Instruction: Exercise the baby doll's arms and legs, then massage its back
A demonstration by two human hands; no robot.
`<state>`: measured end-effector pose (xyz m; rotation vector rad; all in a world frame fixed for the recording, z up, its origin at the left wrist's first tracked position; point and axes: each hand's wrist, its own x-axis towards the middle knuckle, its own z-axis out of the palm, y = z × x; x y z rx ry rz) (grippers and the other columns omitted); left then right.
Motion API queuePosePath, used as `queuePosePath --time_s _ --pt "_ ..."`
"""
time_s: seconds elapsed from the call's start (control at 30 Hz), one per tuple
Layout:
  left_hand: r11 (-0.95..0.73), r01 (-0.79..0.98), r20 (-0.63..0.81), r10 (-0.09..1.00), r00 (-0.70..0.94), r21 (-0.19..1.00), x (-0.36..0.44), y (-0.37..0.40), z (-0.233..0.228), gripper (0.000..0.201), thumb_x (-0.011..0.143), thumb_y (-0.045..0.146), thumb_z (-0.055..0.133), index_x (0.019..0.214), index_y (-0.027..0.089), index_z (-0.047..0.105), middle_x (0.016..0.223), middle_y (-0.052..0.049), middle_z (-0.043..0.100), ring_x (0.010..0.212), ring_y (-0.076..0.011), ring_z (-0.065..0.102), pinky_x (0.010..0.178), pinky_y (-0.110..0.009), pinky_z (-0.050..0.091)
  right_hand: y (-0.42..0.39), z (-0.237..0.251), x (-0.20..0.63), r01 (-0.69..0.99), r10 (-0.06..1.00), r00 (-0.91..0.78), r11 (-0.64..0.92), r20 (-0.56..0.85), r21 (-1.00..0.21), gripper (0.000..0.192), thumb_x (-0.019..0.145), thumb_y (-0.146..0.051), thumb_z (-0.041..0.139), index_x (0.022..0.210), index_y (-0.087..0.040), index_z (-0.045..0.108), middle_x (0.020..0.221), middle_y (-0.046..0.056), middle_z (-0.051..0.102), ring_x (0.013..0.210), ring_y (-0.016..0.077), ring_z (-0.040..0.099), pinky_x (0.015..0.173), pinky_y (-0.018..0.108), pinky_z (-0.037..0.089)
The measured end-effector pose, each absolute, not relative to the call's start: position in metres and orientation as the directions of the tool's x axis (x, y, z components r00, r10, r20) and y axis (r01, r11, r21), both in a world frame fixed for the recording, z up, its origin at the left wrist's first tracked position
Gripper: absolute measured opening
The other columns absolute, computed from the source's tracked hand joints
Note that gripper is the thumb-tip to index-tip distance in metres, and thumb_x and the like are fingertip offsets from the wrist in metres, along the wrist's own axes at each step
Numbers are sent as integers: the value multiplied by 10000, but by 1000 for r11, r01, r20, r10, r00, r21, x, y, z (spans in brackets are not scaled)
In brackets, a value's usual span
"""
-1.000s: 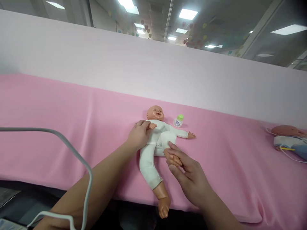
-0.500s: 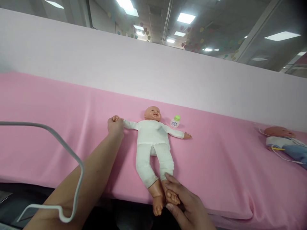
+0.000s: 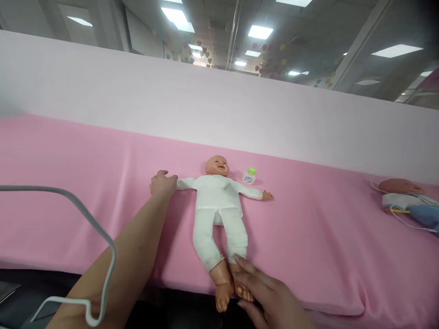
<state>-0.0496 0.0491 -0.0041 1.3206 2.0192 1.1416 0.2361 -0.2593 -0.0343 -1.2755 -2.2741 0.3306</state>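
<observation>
A baby doll (image 3: 217,201) in white clothes lies flat on its back on the pink cloth-covered table (image 3: 85,183), head toward the wall, arms spread. My left hand (image 3: 161,184) covers and grips the doll's outstretched hand at the left. My right hand (image 3: 262,292) holds the doll's foot at the table's front edge, beside the other bare foot. A small white bottle with a green cap (image 3: 249,176) stands just right of the doll's head.
A second doll (image 3: 404,194) with blue cloth and a thin cord lies at the far right of the table. A pale pink wall panel (image 3: 206,105) rises behind. A grey cable (image 3: 103,237) loops across my left forearm.
The doll has gone from bent and half-turned to lying straight. My left hand pulled its arm out to the left; my right hand drew its leg down to the front edge.
</observation>
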Motion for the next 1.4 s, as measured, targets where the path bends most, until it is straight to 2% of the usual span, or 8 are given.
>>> queuePosePath --time_s 0.13,0.3,0.57,0.77,0.93,1.07,1.27,1.4 --pt "228 622 55 914 -402 749 -45 45 2 575 848 375 630 1406 248 577 1478 -186 535 1312 -428 551 1061 -585 456 -259 -18 240 708 859 -406 512 313 -487 556 845 -241 759 1392 -226 656 1372 105 719 1227 282 719 1024 329 602" --pt "-57 741 358 899 -254 669 -17 26 3 473 868 345 641 1323 218 607 1494 -184 540 1460 -400 418 1218 -570 289 -246 -3 250 651 984 -21 149 179 -744 311 970 -422 643 1220 -255 722 901 39 788 735 201 747 674 277 631" --pt "-508 645 408 857 315 570 42 -21 3 598 921 462 616 1460 219 530 1515 -134 543 1411 -339 487 1187 -456 358 -153 -16 278 144 963 268 -84 -43 -986 385 897 -558 704 1040 -202 748 1013 97 783 882 266 738 769 405 620" --pt "-374 755 248 927 282 538 57 -5 24 608 923 520 576 1437 195 558 1485 -199 562 1365 -410 528 1126 -522 377 -101 -1 271 -208 959 120 -231 -259 -951 501 900 -536 747 1243 -177 677 1128 158 773 959 277 763 882 447 620" --pt "-326 760 196 945 260 562 86 8 30 871 918 573 578 1657 265 236 1639 -233 394 1504 -439 394 1155 -549 327 -70 -12 255 -435 939 123 -239 -320 -868 571 978 -686 537 1213 -175 638 1258 174 729 1139 279 726 940 425 614" --pt "-239 762 155 971 183 602 99 12 20 1045 885 619 600 1672 139 108 1655 -293 341 1569 -418 279 1218 -535 246 -65 -18 245 -527 935 157 -192 -317 -828 571 972 -743 460 1101 -218 644 1116 125 768 1018 301 761 806 438 654" --pt "-267 783 156 964 216 561 91 10 9 867 850 782 538 1582 340 400 1696 -197 317 1564 -518 205 1204 -684 121 -60 -20 240 -547 960 144 -127 -242 -827 337 903 -472 717 1112 -212 665 1093 91 779 1023 283 753 855 397 643" --pt "-279 762 155 960 233 585 90 9 8 875 816 853 518 1536 360 464 1698 -178 322 1558 -550 178 1197 -701 98 -50 -27 235 -548 985 155 24 -74 -836 639 757 -267 837 1329 -289 554 1215 33 749 1088 271 741 908 425 632"
